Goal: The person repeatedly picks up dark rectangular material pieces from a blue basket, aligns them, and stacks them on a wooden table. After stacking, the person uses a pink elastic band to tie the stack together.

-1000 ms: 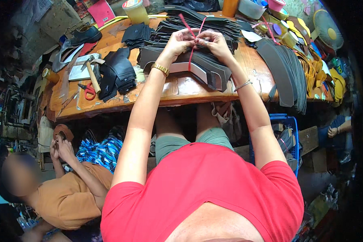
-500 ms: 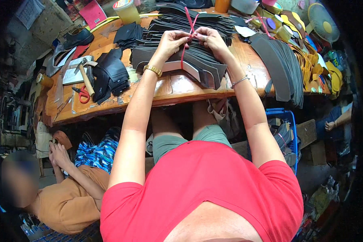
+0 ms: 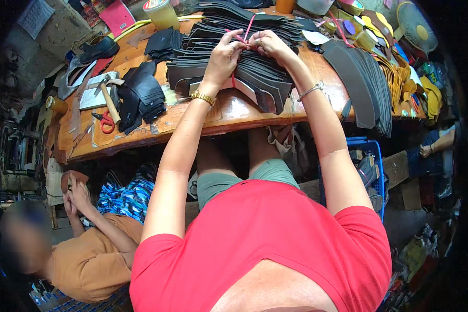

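A red tie strip [image 3: 233, 80] runs round a bundle of dark, curved leather-like pieces [image 3: 262, 83] at the table's front edge. Above the bundle, my left hand [image 3: 226, 56] pinches the strip between thumb and fingers. Just beside it, my right hand [image 3: 268, 44] is closed on the strip too, and the two hands nearly touch at the crossing. A loop of the strip rises over my fingers. A pale piece lies along the bundle's near side. My fingers partly hide where the strip crosses.
More stacked dark pieces [image 3: 356, 86] lie to the right. On the left are red-handled scissors [image 3: 107, 122], a hammer [image 3: 109, 99] and folded black pieces [image 3: 140, 96]. A blue basket [image 3: 382, 182] stands below the table. At lower left a person [image 3: 96, 249] sits holding a brown piece.
The strip's two upright ends have become a loop leaning over my right hand. My left hand's fingers have lifted and shifted around the crossing. The seated person's hands have moved up.
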Tool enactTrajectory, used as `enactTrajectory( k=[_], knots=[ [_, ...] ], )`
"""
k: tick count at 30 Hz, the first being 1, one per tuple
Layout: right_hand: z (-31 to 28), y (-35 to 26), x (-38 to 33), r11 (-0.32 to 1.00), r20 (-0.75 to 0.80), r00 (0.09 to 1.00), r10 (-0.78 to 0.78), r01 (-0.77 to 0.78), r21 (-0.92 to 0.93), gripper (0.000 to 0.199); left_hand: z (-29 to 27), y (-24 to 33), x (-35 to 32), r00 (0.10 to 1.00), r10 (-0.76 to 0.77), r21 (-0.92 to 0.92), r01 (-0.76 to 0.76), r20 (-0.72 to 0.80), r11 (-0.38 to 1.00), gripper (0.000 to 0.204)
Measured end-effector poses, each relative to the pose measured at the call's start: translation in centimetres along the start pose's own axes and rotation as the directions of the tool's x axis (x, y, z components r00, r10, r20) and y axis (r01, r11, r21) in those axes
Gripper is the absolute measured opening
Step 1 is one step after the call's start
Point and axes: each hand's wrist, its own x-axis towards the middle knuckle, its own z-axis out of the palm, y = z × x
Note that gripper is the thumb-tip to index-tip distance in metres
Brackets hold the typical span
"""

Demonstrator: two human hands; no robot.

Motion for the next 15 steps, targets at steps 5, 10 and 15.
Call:
enactTrajectory(
  k=[5, 10, 15],
  knots=[
    [-0.5, 0.1, -0.1, 0.996, 0.018, 0.998, -0.058, 0.059, -0.063, 0.013, 0.2, -0.7, 0.0, 0.998, -0.064, -0.064, 0.064, 0.005, 0.996, 0.012],
    [1.1, 0.3, -1.3, 0.896, -0.186, 0.925, -0.331, 0.246, -0.371, 0.019, 0.3, -0.5, -0.1, 0.994, -0.1, -0.043, 0.098, -0.05, 0.994, 0.011],
    [2.4, -0.4, -3.2, 0.689, -0.167, 0.755, -0.634, 0.453, -0.565, 0.013, 0.4, -0.2, -0.3, 0.987, -0.156, -0.004, 0.156, -0.039, 0.988, 0.01]
  ],
)
